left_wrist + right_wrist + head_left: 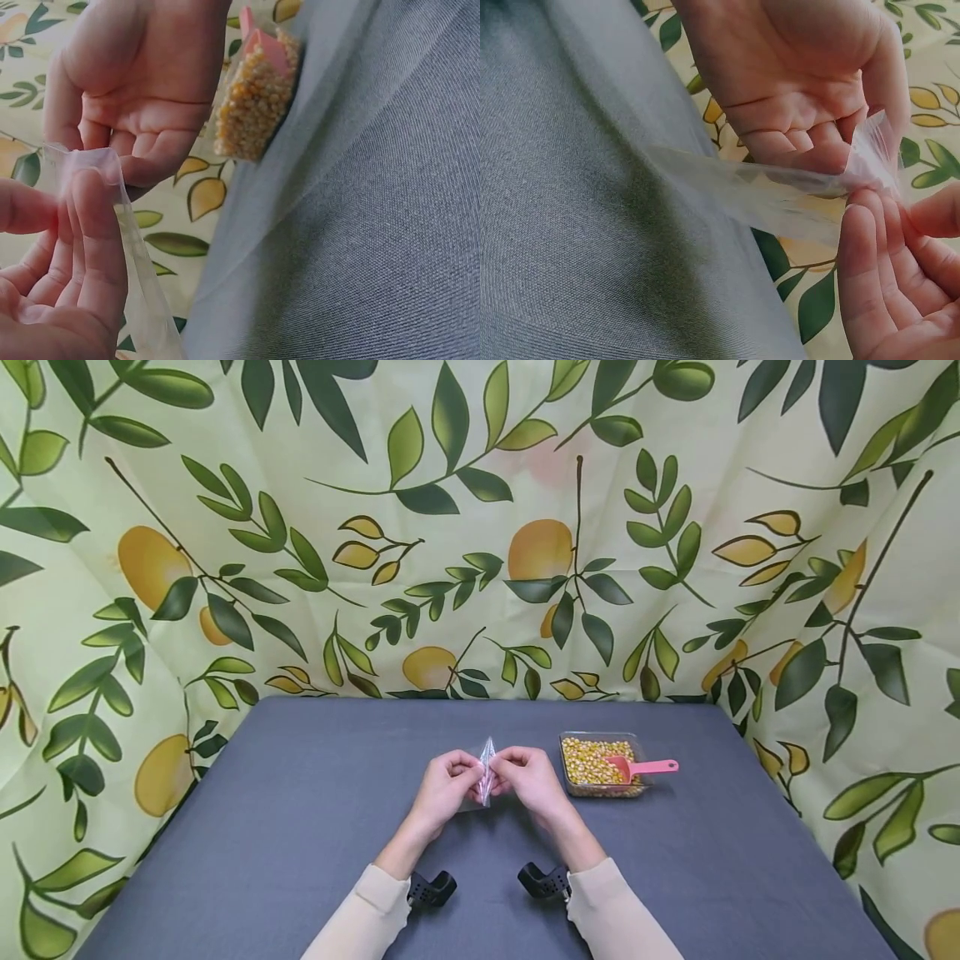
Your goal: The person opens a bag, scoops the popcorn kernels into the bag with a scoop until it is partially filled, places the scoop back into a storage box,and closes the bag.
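Observation:
A clear plastic bag (487, 777) is held up between both hands over the grey table, near its middle. My left hand (444, 787) pinches one side of the bag's top between thumb and fingers. On the opposite side, my right hand (529, 781) pinches it the same way, the two sets of fingertips close together. In the left wrist view the bag (146, 262) hangs down as a narrow, flat strip below the fingers. The right wrist view shows its upper edge (874, 146) creased and fanned out at the fingertips.
Right of the hands stands a clear rectangular container (600, 791) of yellow corn kernels (588, 758). A pink scoop (654, 767) rests in the kernels, its handle jutting over the right rim. Leaf-patterned cloth (465, 635) hangs behind and beside the grey table (300, 827).

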`<action>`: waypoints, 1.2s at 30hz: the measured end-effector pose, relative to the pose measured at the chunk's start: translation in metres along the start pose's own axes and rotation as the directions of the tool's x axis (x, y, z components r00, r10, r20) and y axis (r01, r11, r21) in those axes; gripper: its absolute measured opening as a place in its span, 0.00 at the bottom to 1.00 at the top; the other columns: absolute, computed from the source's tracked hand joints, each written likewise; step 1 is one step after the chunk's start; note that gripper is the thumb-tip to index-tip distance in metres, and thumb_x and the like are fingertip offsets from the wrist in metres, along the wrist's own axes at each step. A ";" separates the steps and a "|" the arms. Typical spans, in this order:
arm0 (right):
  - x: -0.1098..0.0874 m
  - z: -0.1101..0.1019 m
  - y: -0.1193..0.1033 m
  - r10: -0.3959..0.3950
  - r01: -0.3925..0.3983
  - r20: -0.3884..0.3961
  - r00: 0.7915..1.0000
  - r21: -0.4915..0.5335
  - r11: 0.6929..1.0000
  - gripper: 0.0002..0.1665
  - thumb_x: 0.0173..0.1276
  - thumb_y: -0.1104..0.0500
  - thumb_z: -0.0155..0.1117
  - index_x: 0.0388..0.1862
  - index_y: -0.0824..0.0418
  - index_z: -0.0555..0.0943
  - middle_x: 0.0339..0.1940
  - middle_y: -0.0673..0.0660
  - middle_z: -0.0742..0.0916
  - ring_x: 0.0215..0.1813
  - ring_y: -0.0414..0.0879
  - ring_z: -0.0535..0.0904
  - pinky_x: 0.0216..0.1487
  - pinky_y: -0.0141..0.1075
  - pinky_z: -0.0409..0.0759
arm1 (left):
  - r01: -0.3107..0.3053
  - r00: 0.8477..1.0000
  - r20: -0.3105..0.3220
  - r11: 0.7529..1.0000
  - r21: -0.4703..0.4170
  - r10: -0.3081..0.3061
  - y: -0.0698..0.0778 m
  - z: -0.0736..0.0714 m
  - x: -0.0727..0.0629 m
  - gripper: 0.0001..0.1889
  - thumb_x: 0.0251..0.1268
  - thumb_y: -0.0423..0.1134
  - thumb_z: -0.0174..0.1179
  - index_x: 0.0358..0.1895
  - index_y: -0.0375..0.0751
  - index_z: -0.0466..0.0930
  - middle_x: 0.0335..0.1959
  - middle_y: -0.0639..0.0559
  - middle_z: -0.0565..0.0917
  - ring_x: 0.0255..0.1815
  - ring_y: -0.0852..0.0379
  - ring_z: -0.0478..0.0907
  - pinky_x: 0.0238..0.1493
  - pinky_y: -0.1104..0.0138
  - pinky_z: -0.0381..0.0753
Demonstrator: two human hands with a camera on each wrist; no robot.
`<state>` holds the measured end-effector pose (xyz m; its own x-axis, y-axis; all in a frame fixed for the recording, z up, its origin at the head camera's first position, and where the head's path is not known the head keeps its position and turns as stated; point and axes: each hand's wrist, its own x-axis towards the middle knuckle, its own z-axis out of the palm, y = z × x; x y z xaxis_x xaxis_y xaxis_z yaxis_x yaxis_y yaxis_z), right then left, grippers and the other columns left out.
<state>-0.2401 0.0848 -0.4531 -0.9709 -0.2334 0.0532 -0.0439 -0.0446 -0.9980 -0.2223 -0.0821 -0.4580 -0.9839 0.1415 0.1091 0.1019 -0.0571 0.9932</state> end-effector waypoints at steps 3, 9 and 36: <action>0.000 -0.001 0.000 -0.003 0.003 0.022 1.000 0.028 1.000 0.12 0.72 0.68 0.60 0.43 0.81 0.81 0.27 0.56 0.86 0.26 0.43 0.83 0.32 0.36 0.84 | 0.015 1.000 0.003 0.999 -0.032 -0.015 0.002 0.000 -0.001 0.06 0.68 0.25 0.58 0.38 0.21 0.76 0.22 0.50 0.82 0.19 0.60 0.78 0.27 0.69 0.81; 0.000 -0.002 0.001 -0.016 0.009 0.074 0.997 0.096 0.995 0.13 0.73 0.68 0.60 0.43 0.83 0.79 0.27 0.55 0.84 0.27 0.42 0.82 0.33 0.36 0.84 | 0.058 0.998 0.017 0.993 -0.099 -0.057 0.005 0.000 -0.001 0.05 0.69 0.26 0.56 0.38 0.23 0.75 0.22 0.51 0.82 0.21 0.61 0.79 0.28 0.68 0.81; -0.001 -0.004 0.000 -0.024 -0.004 0.108 0.994 0.250 0.968 0.08 0.73 0.70 0.54 0.35 0.70 0.80 0.26 0.55 0.83 0.26 0.42 0.81 0.32 0.33 0.83 | 0.003 1.000 -0.020 0.979 -0.204 -0.008 0.006 0.011 -0.005 0.05 0.69 0.25 0.55 0.39 0.22 0.73 0.24 0.48 0.83 0.23 0.58 0.83 0.29 0.68 0.83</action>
<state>-0.2398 0.0892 -0.4531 -0.9385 -0.3360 0.0800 0.0203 -0.2851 -0.9583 -0.2153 -0.0719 -0.4517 -0.9874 0.1222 0.1008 0.0666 -0.2572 0.9641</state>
